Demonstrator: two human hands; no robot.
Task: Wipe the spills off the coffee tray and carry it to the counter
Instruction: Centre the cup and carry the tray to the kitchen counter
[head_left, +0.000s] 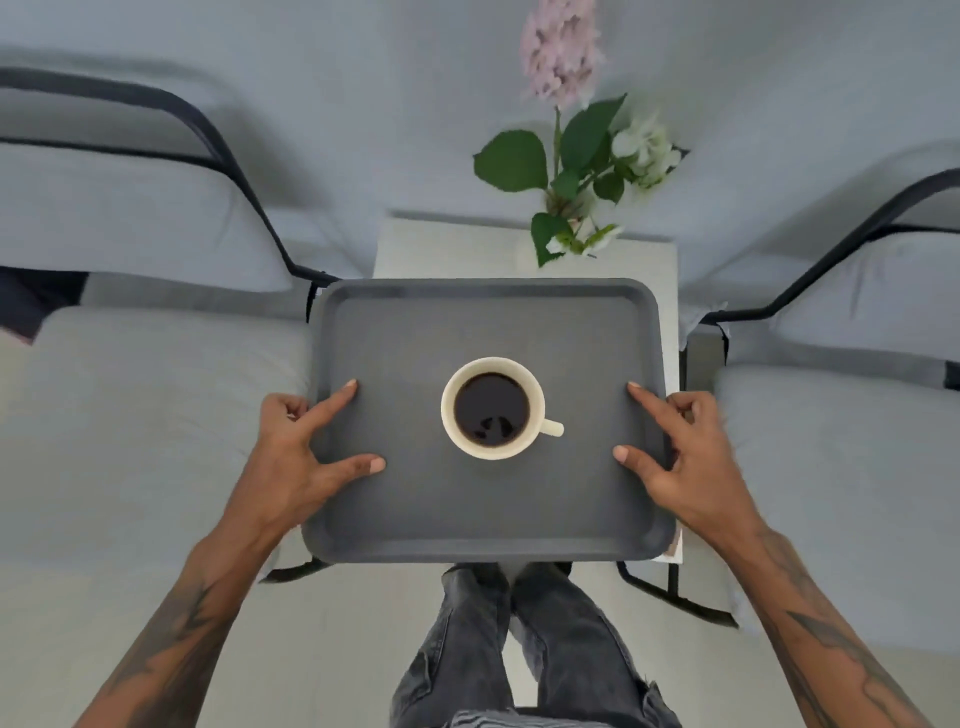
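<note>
A dark grey rectangular tray (415, 332) is in the middle of the view, above a small white table. A cream cup (530, 382) full of black coffee stands at the tray's centre, handle pointing right. My left hand (298, 447) grips the tray's left rim, thumb and forefinger lying on the tray's inside. My right hand (685, 447) grips the right rim the same way. The tray surface looks dry, and I see no cloth.
A white side table (441, 249) behind the tray carries a vase of pink and white flowers (576, 171). Grey-cushioned chairs with black frames stand left (145, 364) and right (841, 426). My legs in dark jeans (519, 649) are below the tray.
</note>
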